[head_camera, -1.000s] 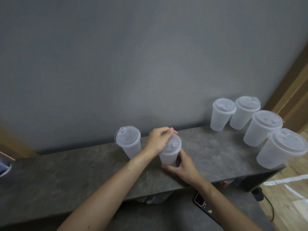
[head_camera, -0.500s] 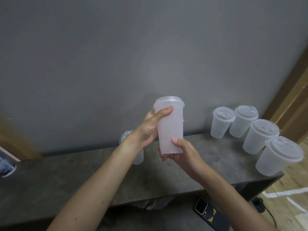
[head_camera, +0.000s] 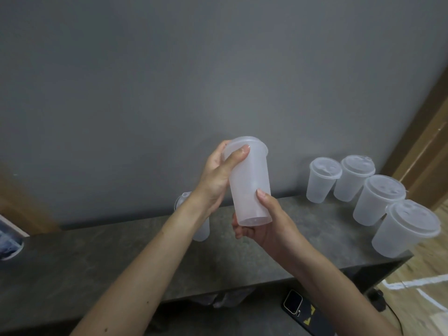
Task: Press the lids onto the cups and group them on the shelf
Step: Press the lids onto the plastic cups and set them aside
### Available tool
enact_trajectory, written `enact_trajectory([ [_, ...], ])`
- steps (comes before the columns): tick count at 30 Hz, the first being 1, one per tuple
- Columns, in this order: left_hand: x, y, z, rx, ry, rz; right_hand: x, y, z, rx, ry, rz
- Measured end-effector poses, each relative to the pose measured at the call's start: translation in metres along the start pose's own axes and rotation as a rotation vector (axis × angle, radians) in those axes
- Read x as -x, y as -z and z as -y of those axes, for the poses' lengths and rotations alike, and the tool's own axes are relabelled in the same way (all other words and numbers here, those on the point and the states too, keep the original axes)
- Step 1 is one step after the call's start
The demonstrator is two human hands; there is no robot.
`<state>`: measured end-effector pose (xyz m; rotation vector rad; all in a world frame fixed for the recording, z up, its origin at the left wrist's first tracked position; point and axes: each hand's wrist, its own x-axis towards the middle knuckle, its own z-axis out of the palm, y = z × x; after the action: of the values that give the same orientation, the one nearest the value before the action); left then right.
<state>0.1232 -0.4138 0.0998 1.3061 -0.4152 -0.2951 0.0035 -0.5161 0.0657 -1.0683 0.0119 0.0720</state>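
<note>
A translucent plastic cup [head_camera: 251,185] with its lid [head_camera: 247,141] on is held up in the air above the dark stone shelf [head_camera: 121,258]. My left hand [head_camera: 218,175] grips its top, thumb across the lid's rim. My right hand [head_camera: 264,224] cups the base from below, thumb on the wall. Behind my left wrist another lidded cup [head_camera: 200,226] stands on the shelf, mostly hidden. Several lidded cups [head_camera: 378,200] stand grouped at the shelf's right end.
A grey wall rises right behind the shelf. A wooden door frame [head_camera: 421,141] stands at the right. Below the shelf lie a phone [head_camera: 293,300] and a cable on a lower surface. A white object [head_camera: 9,243] sits at the shelf's left end.
Both hands have lifted the lidded cup off the shelf into the air. In the last half second it stayed raised with little movement.
</note>
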Motion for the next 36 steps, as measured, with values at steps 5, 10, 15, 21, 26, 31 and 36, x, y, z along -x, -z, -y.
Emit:
enact_trajectory([
  [5, 0.004, 0.001, 0.003, -0.054, -0.047, -0.088, -0.001, -0.004, 0.000, 0.024, -0.024, -0.084],
  [10, 0.008, 0.003, -0.002, -0.115, -0.109, -0.050, 0.001, 0.004, 0.015, -0.054, -0.076, -0.052],
  [15, 0.008, 0.006, -0.005, 0.190, 0.034, 0.096, 0.008, 0.002, 0.026, -0.403, -0.215, 0.129],
  [21, 0.006, -0.001, -0.002, 0.170, 0.264, 0.058, 0.012, -0.007, 0.033, -0.560, -0.239, 0.188],
  [26, -0.001, 0.001, -0.003, 0.100, 0.198, -0.009, 0.009, -0.007, 0.036, -0.422, -0.234, 0.075],
  [31, -0.002, 0.010, -0.015, -0.068, 0.038, -0.016, 0.009, -0.003, 0.029, -0.110, -0.163, -0.032],
  [36, 0.003, 0.005, -0.004, 0.215, 0.114, 0.067, 0.010, -0.012, 0.029, -0.292, -0.152, 0.031],
])
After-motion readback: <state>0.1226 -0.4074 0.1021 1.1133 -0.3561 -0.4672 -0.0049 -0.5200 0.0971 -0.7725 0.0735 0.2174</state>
